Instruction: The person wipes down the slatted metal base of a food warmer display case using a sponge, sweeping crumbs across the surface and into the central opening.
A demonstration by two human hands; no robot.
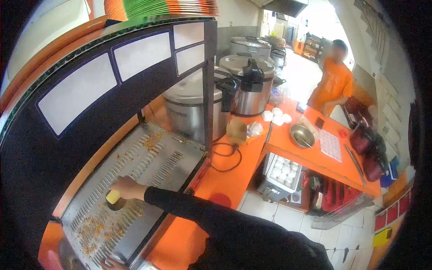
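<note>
My right hand [127, 187], in a black sleeve, reaches over a slotted metal tray [173, 155]. Its fingers are closed on a yellow sponge [113, 196], with a dark rounded shape just below that I cannot make out. Brown and orange crumbs [96, 231] are scattered over the slots, thickest at the near end, with another patch toward the far end. At the bottom edge of the view, my left hand [112, 264] shows only in part, fingers apart at the near rim of the tray.
A dark frame with white panels [143, 53] rises over the tray. Large steel cookers [193, 105] stand behind it. On the orange counter [288, 150] are a metal bowl [302, 136] and an egg tray [330, 146]. A person in orange [335, 78] stands beyond; a bin of eggs [283, 171] sits below.
</note>
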